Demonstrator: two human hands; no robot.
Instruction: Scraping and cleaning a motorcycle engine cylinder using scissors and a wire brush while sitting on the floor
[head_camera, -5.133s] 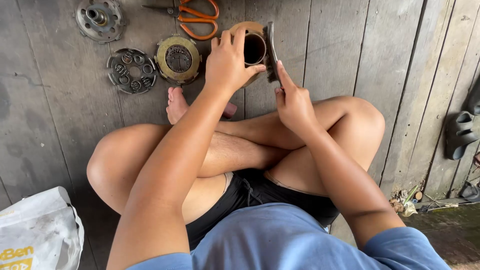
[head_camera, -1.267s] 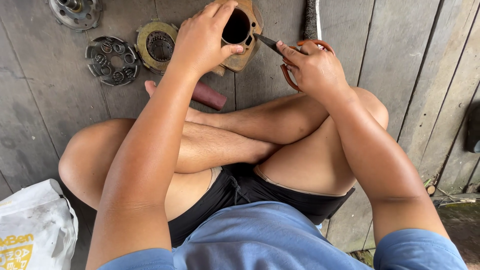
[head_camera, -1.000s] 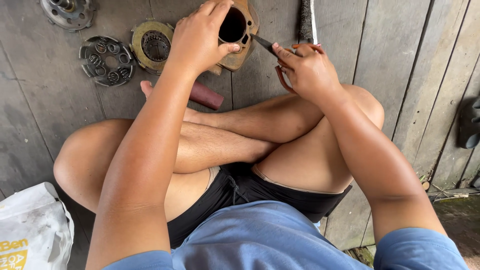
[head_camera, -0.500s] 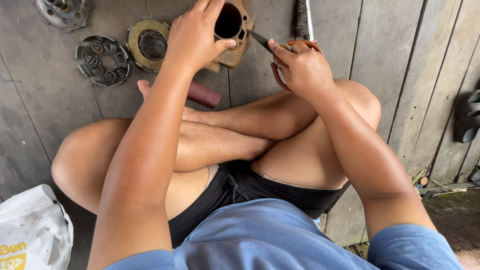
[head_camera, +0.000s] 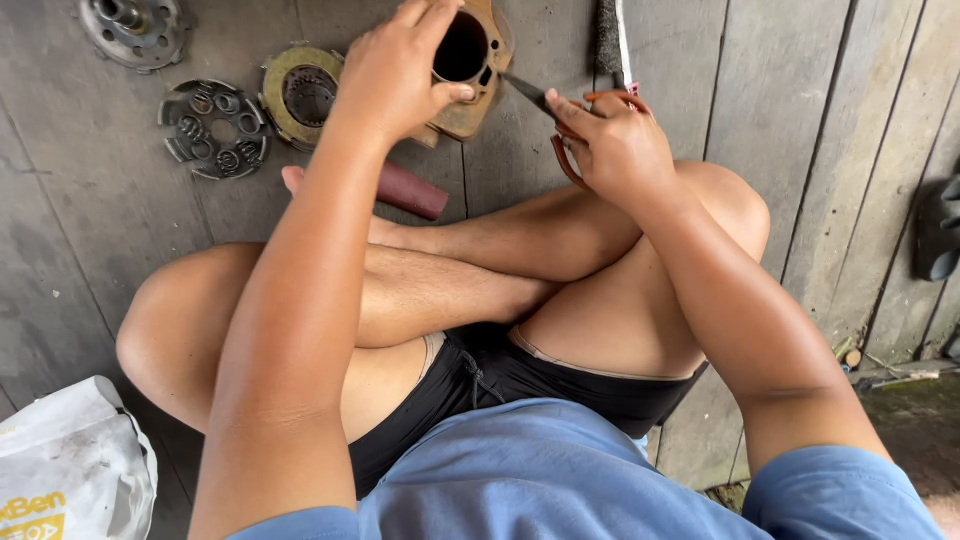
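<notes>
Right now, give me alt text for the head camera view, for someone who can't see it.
A person sitting cross-legged on grey floorboards grips a rusty round metal part in the left hand and points orange-handled scissors at it with the right hand. Round metal parts lie nearby.

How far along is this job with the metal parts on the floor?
Three round parts already lie apart on the floor planks. In hand: the left hand holds a brown ring-shaped part, while the right hand points orange-handled scissors at its edge. How much remains cannot be told.
</notes>
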